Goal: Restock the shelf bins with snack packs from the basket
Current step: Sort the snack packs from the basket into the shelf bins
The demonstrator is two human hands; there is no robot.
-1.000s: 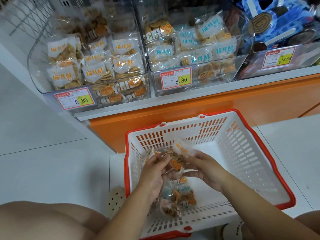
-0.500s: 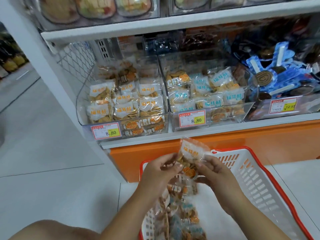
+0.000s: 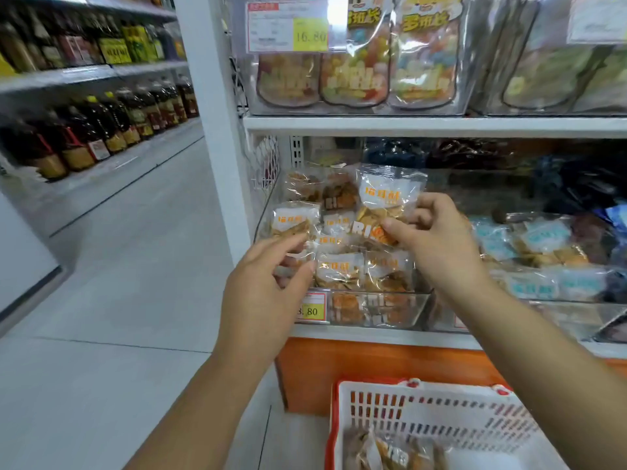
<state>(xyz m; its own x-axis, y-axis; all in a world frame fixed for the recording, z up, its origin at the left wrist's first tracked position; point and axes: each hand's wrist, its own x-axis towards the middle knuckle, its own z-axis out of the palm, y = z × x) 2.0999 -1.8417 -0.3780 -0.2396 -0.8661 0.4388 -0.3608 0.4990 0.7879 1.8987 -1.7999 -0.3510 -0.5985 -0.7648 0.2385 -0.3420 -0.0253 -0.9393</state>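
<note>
1. Keep the left hand (image 3: 261, 293) just in front of the clear plastic shelf bin (image 3: 400, 310), grip loosely spread and apparently empty, ready to steady the stacked packs if they shift.
2. Lower the clear snack pack with the white label and orange lettering (image 3: 386, 201), now upright above the packs already in that bin, onto the pile. Set it label-forward to match its neighbours.
3. Hold on with the right hand (image 3: 437, 242), grip pinching the pack's lower half between thumb and curled fingers. Let go only once the pack has settled, since a loose drop would probably slide off the heap.
4. Leave the white slotted plastic basket with the red rim (image 3: 441, 412) on the floor below the shelf, with more packs in its near corner, within reach for the next pick.
5. Against half a second ago: pack raised from just over the basket to bin height. Held by one hand rather than two, the left having let go. View tilted up, with the basket now low in the picture.
</note>
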